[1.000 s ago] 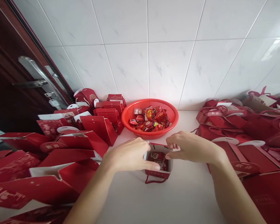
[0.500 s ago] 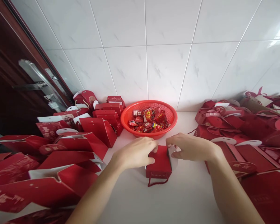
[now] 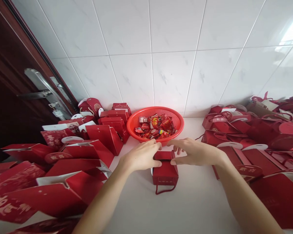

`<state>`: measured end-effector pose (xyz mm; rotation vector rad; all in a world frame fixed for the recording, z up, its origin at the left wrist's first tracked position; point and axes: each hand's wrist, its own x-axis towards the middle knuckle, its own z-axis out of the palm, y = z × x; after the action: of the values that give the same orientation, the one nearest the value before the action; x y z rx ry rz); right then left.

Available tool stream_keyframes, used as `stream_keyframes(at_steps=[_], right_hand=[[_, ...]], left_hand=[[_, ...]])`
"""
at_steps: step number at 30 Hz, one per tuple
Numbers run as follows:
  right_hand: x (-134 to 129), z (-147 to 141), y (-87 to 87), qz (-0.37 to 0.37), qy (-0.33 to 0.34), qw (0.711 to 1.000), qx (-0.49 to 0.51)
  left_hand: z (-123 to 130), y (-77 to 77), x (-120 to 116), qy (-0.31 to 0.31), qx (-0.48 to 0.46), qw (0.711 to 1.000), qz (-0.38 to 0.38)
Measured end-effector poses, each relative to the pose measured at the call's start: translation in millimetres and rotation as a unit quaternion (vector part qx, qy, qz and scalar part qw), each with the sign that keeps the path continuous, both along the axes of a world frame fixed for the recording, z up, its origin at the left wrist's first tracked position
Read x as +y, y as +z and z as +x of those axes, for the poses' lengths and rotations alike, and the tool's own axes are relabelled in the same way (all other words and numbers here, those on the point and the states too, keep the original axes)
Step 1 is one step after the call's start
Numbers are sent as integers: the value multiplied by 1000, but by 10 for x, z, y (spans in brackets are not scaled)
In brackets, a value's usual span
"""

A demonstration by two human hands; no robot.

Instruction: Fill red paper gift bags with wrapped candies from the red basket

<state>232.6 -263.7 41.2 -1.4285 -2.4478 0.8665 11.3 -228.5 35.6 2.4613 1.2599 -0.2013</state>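
Note:
A small red box [image 3: 165, 172] with a cord handle at its near side stands on the white table [image 3: 185, 208]. My left hand [image 3: 143, 156] is at the box's left side, thumb and fingers apart across its top edge. From the right, my right hand [image 3: 195, 152] touches the box, its thumb on the right top edge and its fingers curled beyond. A dark gap shows across the top between the hands. Both hands are on the box's top parts. Just behind it is a red plastic basket [image 3: 132, 125] holding several wrapped candies [image 3: 155, 122].
Several red boxes [image 3: 104, 136] stand in rows on the left, some with open tops. More closed red boxes [image 3: 219, 123] crowd the right side. A white tiled wall [image 3: 171, 78] rises behind, and a dark door with a metal handle [image 3: 42, 84] is at the left.
My right hand has moved left onto the box. The right flap, earlier upright with its white inside showing, is now folded inward. The view has shifted slightly.

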Motion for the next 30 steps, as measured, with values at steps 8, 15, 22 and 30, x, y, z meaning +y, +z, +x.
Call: stream_keyframes(at_steps=[8, 15, 22, 30], right_hand=[[-127, 13, -530, 65, -62, 992, 94], [-256, -131, -957, 11, -122, 961, 250], [-264, -185, -1161, -50, -194, 907, 370], [-246, -195, -1166, -88, -174, 901, 388]], left_hand=[[35, -21, 70, -13, 27, 998, -59], [-7, -8, 120, -27, -44, 992, -113], [-155, 72, 271, -33, -126, 950, -282], [-8, -78, 241, -34, -1, 992, -118]])
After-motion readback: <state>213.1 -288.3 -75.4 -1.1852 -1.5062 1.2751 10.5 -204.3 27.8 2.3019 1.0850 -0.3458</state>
